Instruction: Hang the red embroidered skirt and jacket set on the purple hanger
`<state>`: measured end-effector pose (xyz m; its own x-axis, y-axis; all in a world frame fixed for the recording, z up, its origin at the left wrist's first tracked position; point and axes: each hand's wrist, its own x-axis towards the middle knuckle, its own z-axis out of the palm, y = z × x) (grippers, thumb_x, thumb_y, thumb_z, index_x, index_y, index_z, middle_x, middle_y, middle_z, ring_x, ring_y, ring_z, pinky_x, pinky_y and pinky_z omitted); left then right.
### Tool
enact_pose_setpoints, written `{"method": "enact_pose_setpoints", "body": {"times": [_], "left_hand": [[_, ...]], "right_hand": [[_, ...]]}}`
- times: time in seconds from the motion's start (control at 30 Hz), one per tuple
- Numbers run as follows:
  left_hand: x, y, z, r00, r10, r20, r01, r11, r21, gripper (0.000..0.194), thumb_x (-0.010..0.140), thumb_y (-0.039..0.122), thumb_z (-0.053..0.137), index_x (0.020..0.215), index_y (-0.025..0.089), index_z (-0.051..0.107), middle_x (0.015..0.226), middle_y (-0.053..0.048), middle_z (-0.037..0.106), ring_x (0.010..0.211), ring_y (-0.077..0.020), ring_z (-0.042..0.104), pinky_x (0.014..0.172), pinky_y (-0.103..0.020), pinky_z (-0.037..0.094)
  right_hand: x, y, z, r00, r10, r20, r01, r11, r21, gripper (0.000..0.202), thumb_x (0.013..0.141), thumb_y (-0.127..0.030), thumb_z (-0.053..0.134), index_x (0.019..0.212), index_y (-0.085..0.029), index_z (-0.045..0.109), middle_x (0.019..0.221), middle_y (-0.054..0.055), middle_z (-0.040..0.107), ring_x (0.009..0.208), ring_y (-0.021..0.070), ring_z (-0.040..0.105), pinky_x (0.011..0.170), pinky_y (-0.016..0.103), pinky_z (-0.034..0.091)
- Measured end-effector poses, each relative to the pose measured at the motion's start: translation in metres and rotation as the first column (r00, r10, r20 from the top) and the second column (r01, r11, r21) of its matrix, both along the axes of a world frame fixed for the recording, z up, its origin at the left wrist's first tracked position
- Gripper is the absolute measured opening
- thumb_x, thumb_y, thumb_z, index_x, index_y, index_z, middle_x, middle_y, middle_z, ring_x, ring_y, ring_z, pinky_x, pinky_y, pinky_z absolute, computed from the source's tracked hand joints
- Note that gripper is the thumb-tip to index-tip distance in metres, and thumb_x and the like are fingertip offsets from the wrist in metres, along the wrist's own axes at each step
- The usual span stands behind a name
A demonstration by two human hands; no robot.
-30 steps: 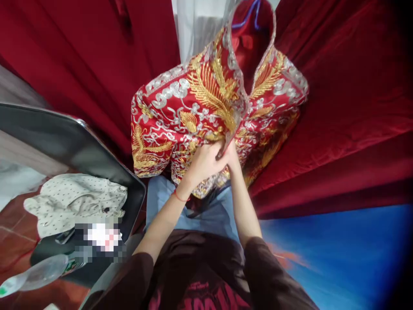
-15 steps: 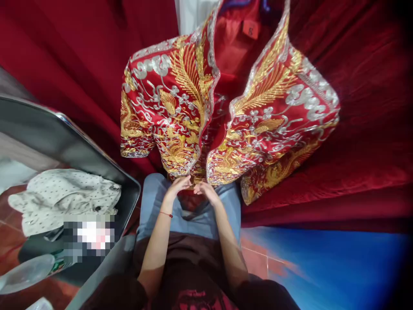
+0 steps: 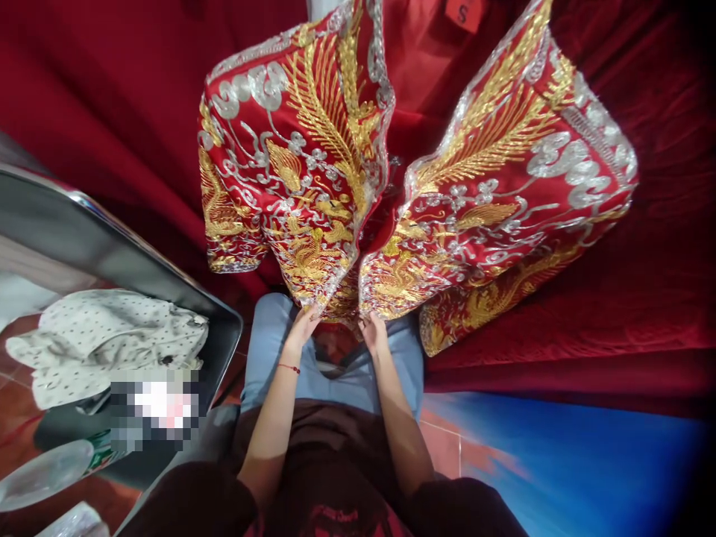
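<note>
A red embroidered jacket (image 3: 313, 171) with gold and silver patterns hangs in front of me, its front panels parted. Its lower edge reaches down over my lap. My left hand (image 3: 305, 325) pinches the bottom front corner of the panel on the left. At the bottom corner of the other panel, my right hand (image 3: 373, 332) has its fingers closed on the hem. Between the two corners the back hem shows. A red size tag (image 3: 465, 12) marked S sits inside the neck. The collar's top lies beyond the upper edge of the view.
Left of me stands a black chair (image 3: 224, 335) with a white dotted cloth (image 3: 112, 335) lying on it. A plastic bottle (image 3: 50, 473) lies at the lower left, beside a blurred-out patch. Dark red curtains (image 3: 660, 224) hang behind the jacket. Blue flooring (image 3: 559, 455) spreads at the right.
My hands have moved slightly apart and now grip the jacket's two front corners. The jacket's upper part has come nearer and its front opening has spread wider.
</note>
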<state>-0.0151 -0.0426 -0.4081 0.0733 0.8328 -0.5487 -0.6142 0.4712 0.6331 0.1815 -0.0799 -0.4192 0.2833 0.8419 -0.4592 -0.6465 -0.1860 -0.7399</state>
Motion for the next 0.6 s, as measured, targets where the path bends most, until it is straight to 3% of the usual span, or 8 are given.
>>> {"method": "enact_pose_setpoints", "body": {"times": [0.2, 0.33, 0.6], "left_hand": [[-0.004, -0.013, 0.001, 0.994, -0.104, 0.038, 0.104, 0.995, -0.006, 0.027, 0.058, 0.021, 0.091, 0.076, 0.017, 0.070, 0.082, -0.002, 0.074, 0.086, -0.0152, 0.068, 0.085, -0.027, 0.048], [-0.001, -0.017, 0.002, 0.987, -0.149, 0.062, 0.149, 0.989, 0.006, 0.028, 0.062, 0.021, 0.089, 0.085, 0.016, 0.074, 0.089, -0.004, 0.075, 0.088, -0.0156, 0.067, 0.088, -0.028, 0.048], [0.016, -0.018, 0.007, 0.985, -0.127, 0.117, 0.126, 0.992, 0.021, 0.025, 0.069, 0.017, 0.082, 0.093, 0.018, 0.075, 0.101, -0.005, 0.075, 0.097, -0.0150, 0.067, 0.091, -0.027, 0.048]], "right_hand": [[-0.033, 0.000, 0.002, 0.990, 0.139, 0.023, -0.139, 0.990, 0.035, 0.032, 0.055, -0.033, 0.087, 0.072, -0.021, 0.063, 0.064, -0.005, 0.065, 0.059, 0.0118, 0.058, 0.058, 0.026, 0.048], [-0.050, -0.004, 0.006, 0.974, 0.218, 0.059, -0.222, 0.974, 0.056, 0.030, 0.055, -0.031, 0.087, 0.073, -0.018, 0.066, 0.055, -0.007, 0.059, 0.053, 0.0090, 0.052, 0.058, 0.024, 0.045], [-0.025, -0.005, 0.011, 0.997, 0.044, 0.064, -0.046, 0.998, 0.036, 0.034, 0.061, -0.043, 0.082, 0.078, -0.023, 0.061, 0.070, -0.005, 0.066, 0.067, 0.0126, 0.061, 0.066, 0.026, 0.051]]}}
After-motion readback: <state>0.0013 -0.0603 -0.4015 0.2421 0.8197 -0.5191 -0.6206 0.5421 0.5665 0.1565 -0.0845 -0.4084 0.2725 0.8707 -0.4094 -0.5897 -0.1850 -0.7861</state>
